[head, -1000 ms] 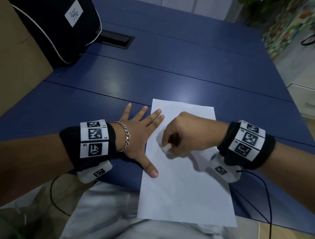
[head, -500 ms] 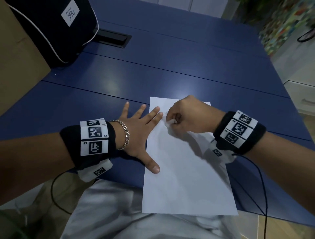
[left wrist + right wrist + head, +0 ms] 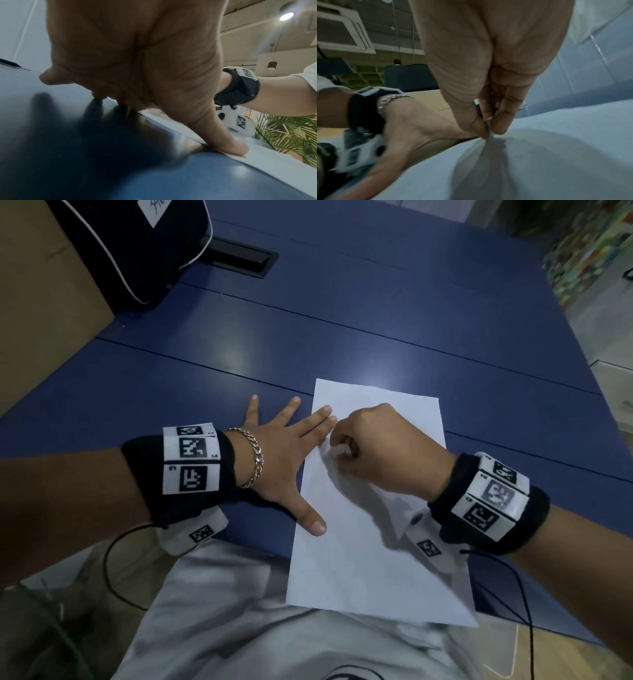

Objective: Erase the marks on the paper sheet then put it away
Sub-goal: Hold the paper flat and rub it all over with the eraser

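Observation:
A white paper sheet [image 3: 370, 549] lies on the blue table [image 3: 376, 330], its near end hanging over the table's front edge. My left hand [image 3: 291, 453] lies flat with fingers spread, thumb and two fingertips pressing the sheet's left edge; the thumb [image 3: 229, 143] shows on the paper [image 3: 274, 159] in the left wrist view. My right hand [image 3: 376, 446] is curled over the sheet's upper left part and pinches a small white eraser [image 3: 337, 449], whose tip [image 3: 490, 134] touches the paper [image 3: 539, 162]. I can make out no marks on the sheet.
A black bag [image 3: 137, 244] with white piping stands at the table's far left beside a black cable hatch [image 3: 239, 258]. A cardboard box [image 3: 37, 313] is at the left. Cables [image 3: 524, 604] hang from both wristbands near the front edge.
My right hand with the eraser has moved up the sheet from its middle towards the upper left, close to the left fingertips. The left hand has stayed flat on the sheet's edge.

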`<state>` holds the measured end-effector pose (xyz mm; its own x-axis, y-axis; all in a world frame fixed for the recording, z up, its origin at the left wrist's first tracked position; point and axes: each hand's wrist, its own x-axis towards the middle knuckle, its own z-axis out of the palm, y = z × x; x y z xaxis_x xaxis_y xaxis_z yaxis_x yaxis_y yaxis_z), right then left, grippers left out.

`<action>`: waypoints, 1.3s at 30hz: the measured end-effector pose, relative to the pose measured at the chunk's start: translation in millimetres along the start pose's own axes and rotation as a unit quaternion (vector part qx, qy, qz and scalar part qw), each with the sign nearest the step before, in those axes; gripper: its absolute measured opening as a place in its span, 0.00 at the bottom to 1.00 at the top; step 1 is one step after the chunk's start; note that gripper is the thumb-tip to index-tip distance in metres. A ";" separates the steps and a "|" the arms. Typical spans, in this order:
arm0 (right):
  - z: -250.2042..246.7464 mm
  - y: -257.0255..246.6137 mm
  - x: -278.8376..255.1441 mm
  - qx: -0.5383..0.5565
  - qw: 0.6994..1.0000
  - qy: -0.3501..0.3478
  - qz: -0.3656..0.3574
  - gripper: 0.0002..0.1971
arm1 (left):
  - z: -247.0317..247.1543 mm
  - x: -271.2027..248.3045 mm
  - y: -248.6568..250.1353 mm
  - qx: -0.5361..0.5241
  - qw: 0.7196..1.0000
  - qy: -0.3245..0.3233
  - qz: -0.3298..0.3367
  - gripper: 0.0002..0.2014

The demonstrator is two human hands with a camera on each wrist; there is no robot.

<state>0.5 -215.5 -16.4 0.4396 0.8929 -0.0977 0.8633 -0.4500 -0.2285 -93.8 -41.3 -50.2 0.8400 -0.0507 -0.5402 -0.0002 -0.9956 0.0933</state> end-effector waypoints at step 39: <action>-17.1 39.1 -19.8 0.026 0.999 -0.018 0.032 0.08 | -12.2 12.4 -13.9 0.025 0.997 0.041 0.065 0.80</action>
<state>29.7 -251.0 -6.8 0.4829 0.8631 -0.1479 0.8197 -0.5050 -0.2704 -76.8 -27.2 -47.9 0.8732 -0.1743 -0.4552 -0.1361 -0.9839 0.1155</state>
